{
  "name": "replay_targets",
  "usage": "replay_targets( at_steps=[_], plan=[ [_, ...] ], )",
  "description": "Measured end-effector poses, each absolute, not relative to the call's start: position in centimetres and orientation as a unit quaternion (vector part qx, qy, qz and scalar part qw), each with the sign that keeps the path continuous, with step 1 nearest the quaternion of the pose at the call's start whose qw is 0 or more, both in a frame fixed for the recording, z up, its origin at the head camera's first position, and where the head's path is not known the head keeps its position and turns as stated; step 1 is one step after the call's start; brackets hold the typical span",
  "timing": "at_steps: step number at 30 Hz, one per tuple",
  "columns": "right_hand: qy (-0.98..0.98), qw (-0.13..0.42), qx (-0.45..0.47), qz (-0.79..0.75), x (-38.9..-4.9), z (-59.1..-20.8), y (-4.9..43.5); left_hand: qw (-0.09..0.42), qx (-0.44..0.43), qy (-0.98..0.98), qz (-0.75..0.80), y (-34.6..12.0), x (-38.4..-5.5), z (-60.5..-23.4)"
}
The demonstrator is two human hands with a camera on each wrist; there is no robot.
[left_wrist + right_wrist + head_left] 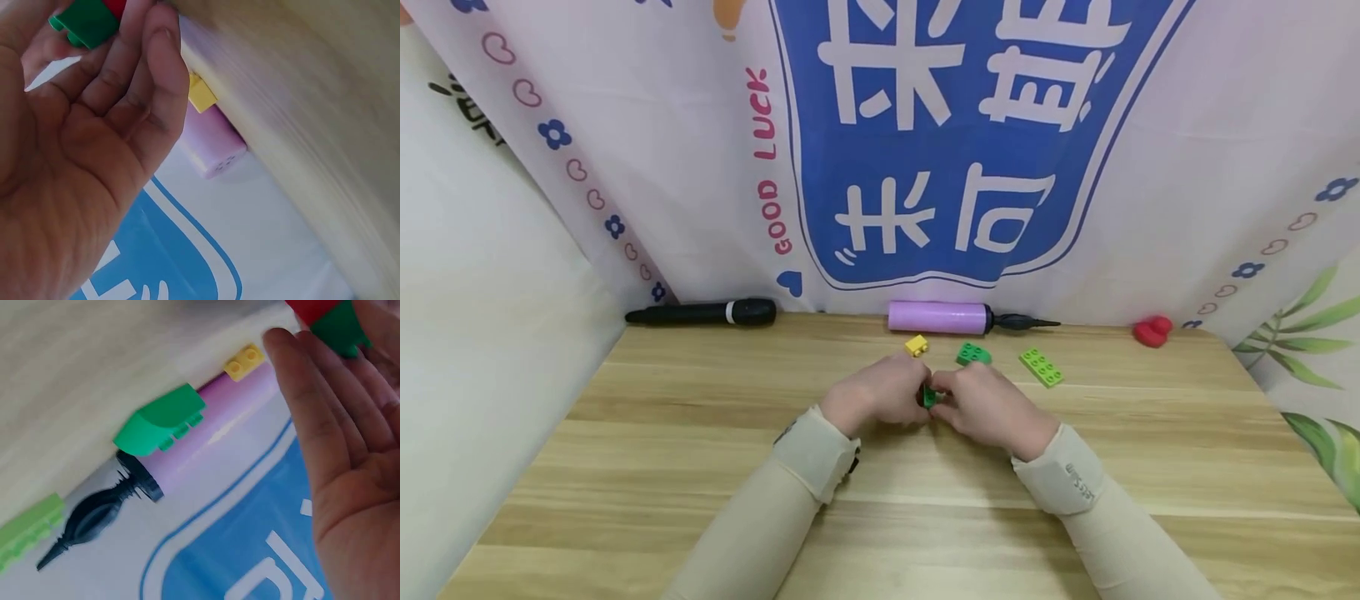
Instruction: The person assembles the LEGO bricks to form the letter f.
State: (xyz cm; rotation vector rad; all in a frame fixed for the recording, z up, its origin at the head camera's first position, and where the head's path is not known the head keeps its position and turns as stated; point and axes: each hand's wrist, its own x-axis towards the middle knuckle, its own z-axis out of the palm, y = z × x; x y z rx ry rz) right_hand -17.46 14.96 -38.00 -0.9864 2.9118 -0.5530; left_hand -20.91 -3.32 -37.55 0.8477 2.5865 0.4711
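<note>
Over the middle of the table, my left hand and my right hand meet fingertip to fingertip around two toy building bricks set against each other. One is a dark green brick with its studs showing; the other is a red brick, mostly covered by fingers. Both hands pinch this pair between thumb and fingers. Just beyond them lie a yellow brick, a green brick with a curved end and a light green brick, studs up.
Along the back edge lie a black pen-like object with a white band, a lilac hand pump with a black nozzle, and a small red object. A printed cloth hangs behind the wooden table.
</note>
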Motion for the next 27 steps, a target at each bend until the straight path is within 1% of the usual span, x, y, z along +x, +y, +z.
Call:
replay_targets(
  at_steps=[3,6,8,9,12,14,16,18,20,27],
  plan=[
    [0.926,0.016,-0.324,-0.193,-17.8,-38.2,15.3,0.169,0.296,0.928,0.149,-3.5,-21.0,-37.5],
    [0.921,0.037,-0.315,-0.229,-18.5,-37.7,16.6,0.168,0.289,0.93,0.152,-3.5,-21.0,-37.3],
    [0.932,0.031,-0.277,-0.231,-19.1,-37.1,18.2,0.173,0.286,0.929,0.157,-3.4,-21.0,-37.2],
    [0.942,0.018,-0.254,-0.22,-19.4,-36.6,19.1,0.177,0.284,0.929,0.16,-3.4,-21.0,-37.2],
    [0.975,-0.001,-0.152,-0.165,-20.1,-35.7,22.0,0.187,0.28,0.928,0.158,-3.3,-21.0,-37.1],
    [0.987,0.018,-0.097,-0.124,-20.4,-35.8,23.7,0.191,0.277,0.929,0.155,-3.3,-20.9,-37.2],
    [0.991,0.061,-0.064,-0.096,-20.6,-36.2,24.9,0.193,0.275,0.929,0.153,-3.3,-20.8,-37.2],
    [0.99,0.095,-0.054,-0.083,-20.9,-36.9,25.4,0.193,0.274,0.929,0.155,-3.4,-20.8,-37.3],
    [0.989,0.11,-0.056,-0.079,-21.0,-37.4,25.5,0.193,0.273,0.929,0.157,-3.4,-20.7,-37.2],
    [0.989,0.1,-0.085,-0.062,-21.3,-37.8,24.9,0.195,0.268,0.93,0.159,-3.3,-20.7,-37.2]
  ],
)
